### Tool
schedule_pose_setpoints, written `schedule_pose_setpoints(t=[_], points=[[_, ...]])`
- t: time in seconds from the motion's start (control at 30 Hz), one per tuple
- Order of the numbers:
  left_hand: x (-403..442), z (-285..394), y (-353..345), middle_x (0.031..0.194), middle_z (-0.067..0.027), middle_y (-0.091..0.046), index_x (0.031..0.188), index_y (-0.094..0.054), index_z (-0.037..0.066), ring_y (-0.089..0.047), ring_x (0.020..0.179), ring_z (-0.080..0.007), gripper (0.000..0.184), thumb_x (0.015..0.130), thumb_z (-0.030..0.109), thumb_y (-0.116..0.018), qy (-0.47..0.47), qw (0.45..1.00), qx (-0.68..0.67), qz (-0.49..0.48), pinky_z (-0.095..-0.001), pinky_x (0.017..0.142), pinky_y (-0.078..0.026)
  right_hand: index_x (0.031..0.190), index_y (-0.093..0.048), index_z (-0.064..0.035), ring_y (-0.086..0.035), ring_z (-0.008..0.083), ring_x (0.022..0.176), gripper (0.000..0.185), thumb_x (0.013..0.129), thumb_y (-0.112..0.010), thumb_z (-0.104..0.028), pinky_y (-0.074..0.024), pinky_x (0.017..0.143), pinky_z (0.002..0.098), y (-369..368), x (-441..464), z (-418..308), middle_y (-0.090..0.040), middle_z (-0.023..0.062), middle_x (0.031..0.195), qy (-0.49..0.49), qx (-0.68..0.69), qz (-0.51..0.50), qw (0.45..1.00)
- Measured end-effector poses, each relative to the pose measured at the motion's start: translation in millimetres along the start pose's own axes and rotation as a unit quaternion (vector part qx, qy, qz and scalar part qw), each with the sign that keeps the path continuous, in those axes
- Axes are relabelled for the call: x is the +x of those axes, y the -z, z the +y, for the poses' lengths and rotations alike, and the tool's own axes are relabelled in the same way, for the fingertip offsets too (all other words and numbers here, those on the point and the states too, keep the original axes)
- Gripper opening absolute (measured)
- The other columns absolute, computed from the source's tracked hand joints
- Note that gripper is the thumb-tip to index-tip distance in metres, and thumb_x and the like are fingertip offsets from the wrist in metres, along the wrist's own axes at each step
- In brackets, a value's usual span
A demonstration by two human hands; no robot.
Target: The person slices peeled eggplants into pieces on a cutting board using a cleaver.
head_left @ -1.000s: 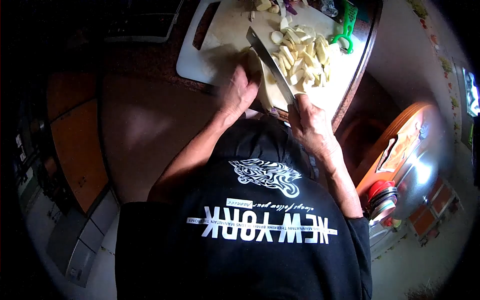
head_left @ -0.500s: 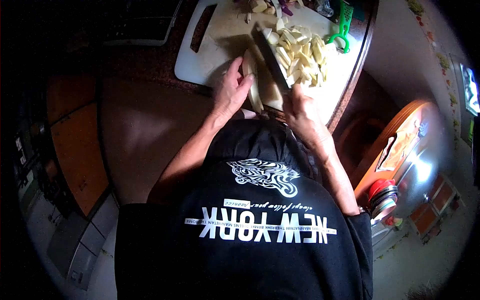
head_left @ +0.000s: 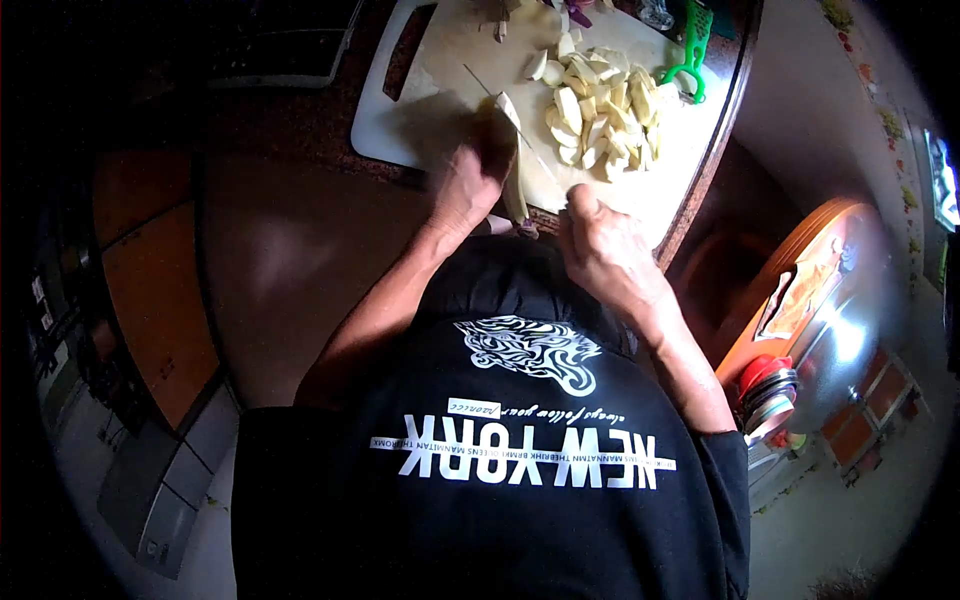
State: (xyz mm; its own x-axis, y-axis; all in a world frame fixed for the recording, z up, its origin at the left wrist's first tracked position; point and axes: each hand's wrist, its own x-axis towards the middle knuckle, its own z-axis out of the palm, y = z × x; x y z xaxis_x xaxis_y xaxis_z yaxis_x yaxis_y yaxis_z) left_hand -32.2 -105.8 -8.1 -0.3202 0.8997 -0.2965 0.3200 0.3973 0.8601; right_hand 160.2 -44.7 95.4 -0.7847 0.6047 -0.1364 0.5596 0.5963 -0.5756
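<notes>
My right hand (head_left: 608,240) is closed around the handle of a kitchen knife (head_left: 541,158). Seen nearly edge-on, the blade slants up and left across a long pale peeled vegetable piece (head_left: 514,185). My left hand (head_left: 466,190) grips that piece from its left side, its fingertips dark and blurred in shadow. The piece lies at the near edge of a white cutting board (head_left: 385,140). To the right of the blade, a heap of pale cut vegetable chunks (head_left: 600,110) rests on the board.
A green peeler (head_left: 692,55) lies on the board's right side. Purple scraps (head_left: 578,14) are at its far edge. At right, an orange-edged round table (head_left: 770,270) carries stacked bowls (head_left: 768,390). A dark stovetop (head_left: 280,55) sits at far left.
The knife has moved left from beside the heap onto the long piece and turned edge-on. My left hand has shifted slightly down. More chunks of the heap show.
</notes>
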Motion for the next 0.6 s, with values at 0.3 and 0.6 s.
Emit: schedule_pose_setpoints(t=[0.3,0.6], points=[[-13,10,2,0.093,-0.031,-0.063,0.127,-0.042,-0.007,-0.063,0.087,-0.0458,0.057,0.083,0.021,-0.063,0.031,0.991,0.11,0.063,-0.0506,0.076,-0.05,0.086,-0.045,-0.002,-0.062,0.0401,0.062,0.017,0.09,-0.059,-0.01,-0.0476,0.055,0.0487,-27,24,14,-0.059,0.0197,0.066,-0.014,-0.027,0.022,0.999],[11,18,-1,0.109,-0.0283,-0.061,0.135,-0.035,-0.008,-0.061,0.103,-0.0387,0.061,0.088,0.024,-0.056,0.038,0.998,-0.044,0.034,-0.0446,0.09,-0.047,0.088,-0.045,0.0001,-0.064,0.0435,0.067,0.015,0.091,-0.057,-0.008,-0.0484,0.059,0.0484,10,18,20,-0.059,0.0273,0.067,-0.128,0.121,0.036,0.984]])
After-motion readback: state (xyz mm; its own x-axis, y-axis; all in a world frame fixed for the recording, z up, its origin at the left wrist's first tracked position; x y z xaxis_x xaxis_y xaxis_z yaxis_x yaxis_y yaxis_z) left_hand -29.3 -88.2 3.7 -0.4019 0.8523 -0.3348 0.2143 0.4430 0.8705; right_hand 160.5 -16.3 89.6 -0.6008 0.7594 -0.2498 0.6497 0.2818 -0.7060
